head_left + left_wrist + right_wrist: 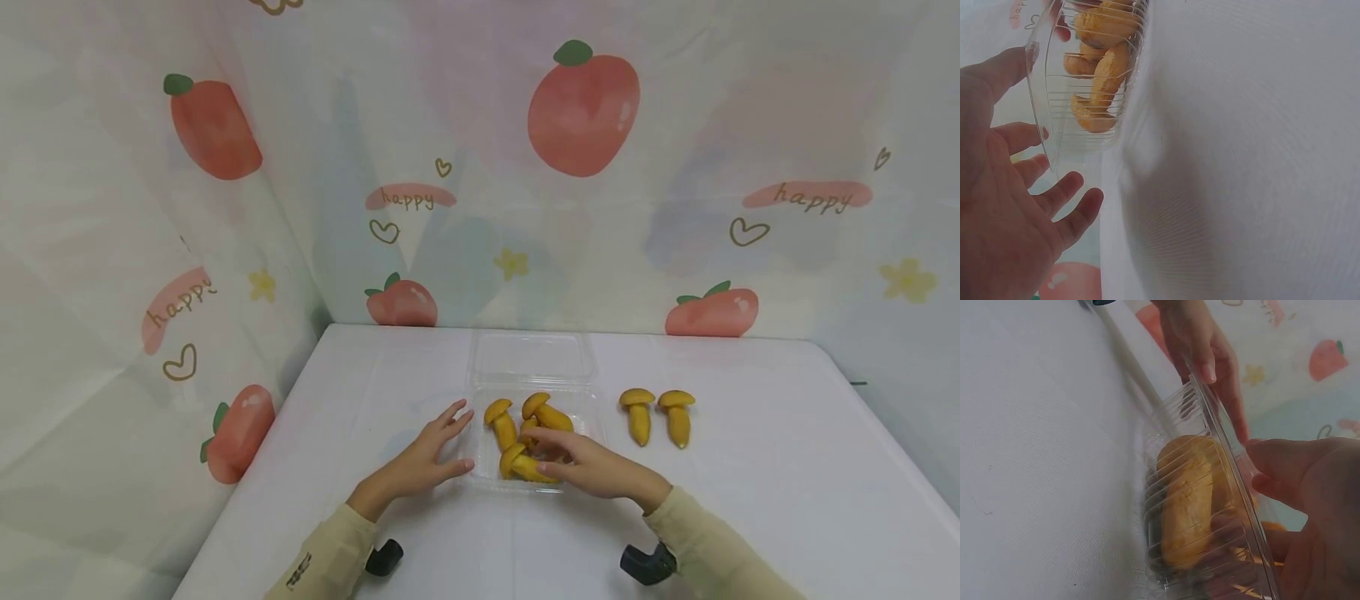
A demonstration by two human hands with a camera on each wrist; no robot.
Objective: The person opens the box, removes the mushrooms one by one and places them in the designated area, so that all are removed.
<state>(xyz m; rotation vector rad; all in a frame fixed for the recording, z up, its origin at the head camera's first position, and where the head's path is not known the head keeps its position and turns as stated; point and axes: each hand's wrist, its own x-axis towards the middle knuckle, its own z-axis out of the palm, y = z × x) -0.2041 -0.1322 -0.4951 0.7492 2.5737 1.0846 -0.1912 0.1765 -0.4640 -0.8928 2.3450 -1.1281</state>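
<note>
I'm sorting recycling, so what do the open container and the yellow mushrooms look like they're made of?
The container looks like thin, glossy clear plastic: yellow mushrooms show through its ribbed walls, and its edges catch the light. The mushrooms look mostly matte and slightly mottled; they could be real or moulded foam or plastic, I can't tell which.

Booth-like space; fruit-printed sheets point(585, 233) surround a white table point(780, 467)
</note>
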